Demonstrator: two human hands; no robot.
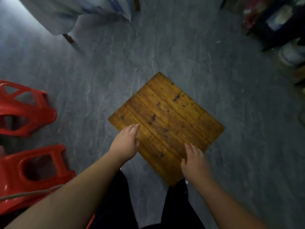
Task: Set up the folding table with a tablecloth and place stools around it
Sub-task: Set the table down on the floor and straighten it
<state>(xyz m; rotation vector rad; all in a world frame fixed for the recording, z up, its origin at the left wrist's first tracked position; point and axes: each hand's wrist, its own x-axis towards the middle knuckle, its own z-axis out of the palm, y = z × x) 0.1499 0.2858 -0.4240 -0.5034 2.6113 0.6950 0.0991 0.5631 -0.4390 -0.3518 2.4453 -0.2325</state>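
**Pressing both palms on the wooden tabletop**

Standing over a square yellow-brown plank tabletop (166,123), seen from above, turned corner-on to me like a diamond. Dark knots and seams between planks visible. Its legs are hidden under the top, so can't tell how they stand.

My left hand (126,142) lies flat on the near-left edge, fingers straight and together, pointing up-right across the planks. Not gripping anything.

My right hand (194,160) rests flat on the near-right edge, fingers straight, slightly spread. Also holding nothing.

Both forearms bare. My dark trouser legs (115,204) show below the near corner of the top.

Two glossy red plastic stools (24,111) sit on the floor at far left, well apart from the tabletop; one nearer me (34,171), one further. They look tipped or stacked, can't tell which. A grey cord (29,193) crosses the nearer one.

Pale blue-white cloth (69,12) hangs at top left over a wooden leg (71,40); blurred. Dark cluttered furniture (277,23) at top right, contents unreadable.

Floor is grey mottled sheet (165,47).
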